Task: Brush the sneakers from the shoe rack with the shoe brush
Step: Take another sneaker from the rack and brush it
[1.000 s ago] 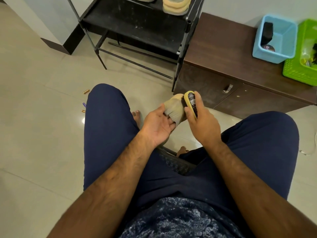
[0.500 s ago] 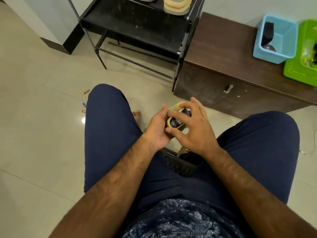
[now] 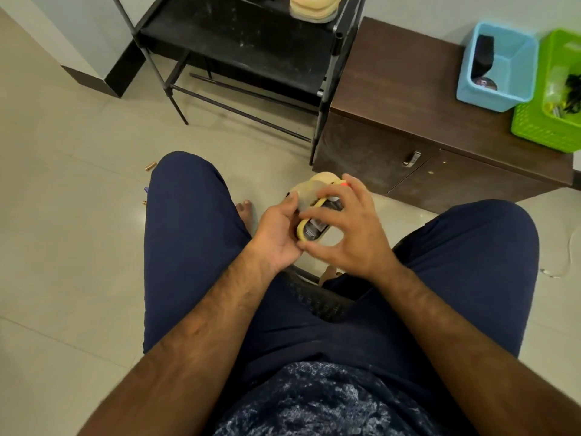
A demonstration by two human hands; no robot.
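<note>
trousers (image 3: pixel 195 247): smooth navy cloth is seen over both thighs.
chair (image 3: pixel 317 298): a black perforated seat edge is shown between the thighs.
left hand (image 3: pixel 276 237): the palm is turned up and the fingers are curled under the sneaker, which is gripped from the left.
right hand (image 3: pixel 352 237): fingers and thumb are curled round the shoe brush, which is held from above.
shoe brush (image 3: pixel 314 229): an oval, yellow-rimmed back with a black printed label is laid against the sneaker, between the knees.
sneaker (image 3: pixel 319 182): beige, matte and rounded; most of it is hidden by brush and hands.
floor (image 3: pixel 78 184): glossy pale tiles.
shoe rack (image 3: pixel 251 42): black metal tubes and a dusty shelf; pale shoes (image 3: pixel 314 9) are kept on it.
tabletop (image 3: pixel 402 73): dark brown wood; a solid blue basket (image 3: pixel 503 89) and a latticed green basket (image 3: pixel 534 124) are set side by side.
</note>
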